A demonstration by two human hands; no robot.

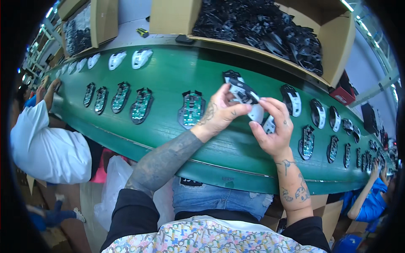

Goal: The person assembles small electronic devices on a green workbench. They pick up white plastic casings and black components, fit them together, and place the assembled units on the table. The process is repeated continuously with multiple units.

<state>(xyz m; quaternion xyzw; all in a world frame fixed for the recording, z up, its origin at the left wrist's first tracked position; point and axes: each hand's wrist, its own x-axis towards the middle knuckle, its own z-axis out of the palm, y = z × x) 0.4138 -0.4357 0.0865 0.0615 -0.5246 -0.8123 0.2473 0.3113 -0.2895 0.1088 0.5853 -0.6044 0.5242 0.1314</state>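
Note:
Both hands meet above the green conveyor belt (168,126) around a white and black computer mouse shell (247,98). My left hand (221,114) grips its near left side with thumb and fingers. My right hand (274,126) pinches its right end. Another white shell piece (269,125) shows just under my right hand. Directly behind the held shell, a further black and white shell (232,76) lies on the belt. A mouse base with a green circuit board (192,109) lies just left of my left hand.
Rows of circuit-board bases (141,105) and white shells (141,57) run along the belt both ways. Cardboard boxes of black plastic parts (270,29) stand behind it. A person in white (46,143) sits at left; one in blue (371,198) at right.

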